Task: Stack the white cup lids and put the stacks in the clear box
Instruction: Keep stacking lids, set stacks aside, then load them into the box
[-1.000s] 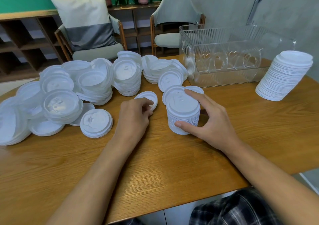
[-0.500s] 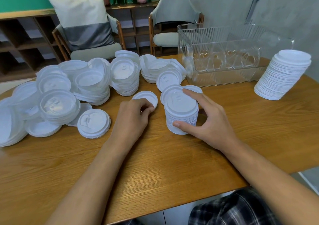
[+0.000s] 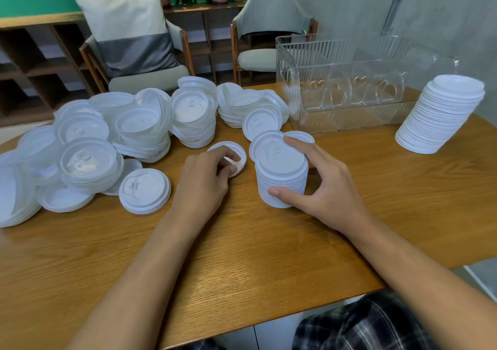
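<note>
While the right hand (image 3: 329, 188) curls round a short stack (image 3: 282, 180), thumb low and fingers over its top, the left hand (image 3: 204, 180) just beside it pinches a single lid (image 3: 228, 144). Loose lids (image 3: 139, 126) lie left of that hand. The box (image 3: 349, 81) stands beyond the right hand, with a tall stack (image 3: 441, 118) further right.
</note>
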{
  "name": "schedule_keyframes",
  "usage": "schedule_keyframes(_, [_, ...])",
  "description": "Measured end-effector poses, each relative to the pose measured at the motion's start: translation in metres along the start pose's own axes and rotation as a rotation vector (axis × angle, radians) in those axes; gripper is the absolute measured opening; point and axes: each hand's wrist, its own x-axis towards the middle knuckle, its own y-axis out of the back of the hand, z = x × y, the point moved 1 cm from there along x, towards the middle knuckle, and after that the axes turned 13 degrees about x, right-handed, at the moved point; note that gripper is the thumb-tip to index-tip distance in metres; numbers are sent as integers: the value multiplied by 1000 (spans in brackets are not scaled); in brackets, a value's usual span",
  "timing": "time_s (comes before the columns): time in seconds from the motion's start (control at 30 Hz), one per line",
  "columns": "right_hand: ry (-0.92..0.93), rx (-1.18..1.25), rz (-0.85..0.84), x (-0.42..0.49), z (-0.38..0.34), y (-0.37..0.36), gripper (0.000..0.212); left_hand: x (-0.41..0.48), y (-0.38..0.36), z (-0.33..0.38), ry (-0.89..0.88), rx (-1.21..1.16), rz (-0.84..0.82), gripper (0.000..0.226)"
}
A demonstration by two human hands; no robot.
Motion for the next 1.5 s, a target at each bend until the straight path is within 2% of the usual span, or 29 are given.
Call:
schedule_keyframes(0.23, [8, -1, 1, 0, 1, 0, 85, -1, -1, 2, -170, 177, 77, 22])
schedule_keyframes(0.5, [-3, -6, -4, 0, 1, 0, 85, -1, 0, 3, -234, 93, 170, 26])
schedule_keyframes(0.87, [-3, 4, -5, 0, 1, 0, 85, 0, 0, 1, -180, 63, 217, 16])
schedule_keyframes(1.03, [-4, 6, -5, 0, 2, 0, 85, -2, 1, 5, -212, 40, 266, 18])
schedule_keyframes(1.27, [-1, 5, -6, 0, 2, 0, 85, -4, 8, 10, -59, -61, 226, 24])
schedule_keyframes(1.5, [6, 7, -2, 1, 2, 0, 85, -5, 11, 13, -6, -65, 203, 31])
